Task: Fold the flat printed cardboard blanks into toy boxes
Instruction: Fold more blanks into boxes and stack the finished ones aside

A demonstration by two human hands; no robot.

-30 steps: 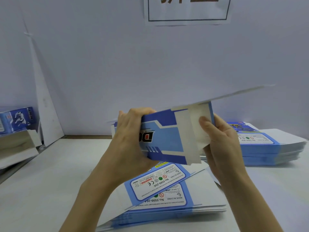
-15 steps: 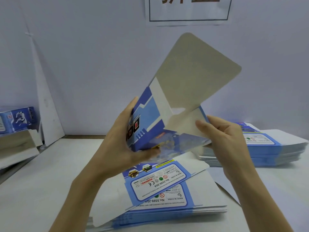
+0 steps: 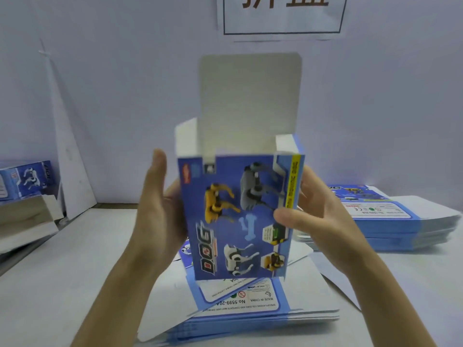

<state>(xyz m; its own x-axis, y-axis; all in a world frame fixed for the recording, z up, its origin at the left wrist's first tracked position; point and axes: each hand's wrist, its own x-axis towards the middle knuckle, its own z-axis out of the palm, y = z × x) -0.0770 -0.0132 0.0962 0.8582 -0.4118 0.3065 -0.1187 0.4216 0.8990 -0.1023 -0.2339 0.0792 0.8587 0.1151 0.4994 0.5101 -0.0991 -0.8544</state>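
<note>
Head view: box [image 3: 238,216] upright; left hand [image 3: 160,216] grip wide against side, right hand [image 3: 323,221] pinches edge.

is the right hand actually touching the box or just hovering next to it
Touching. The head view shows the right hand with its thumb lying flat on the printed front of the box near the right edge, no gap between them.
</note>
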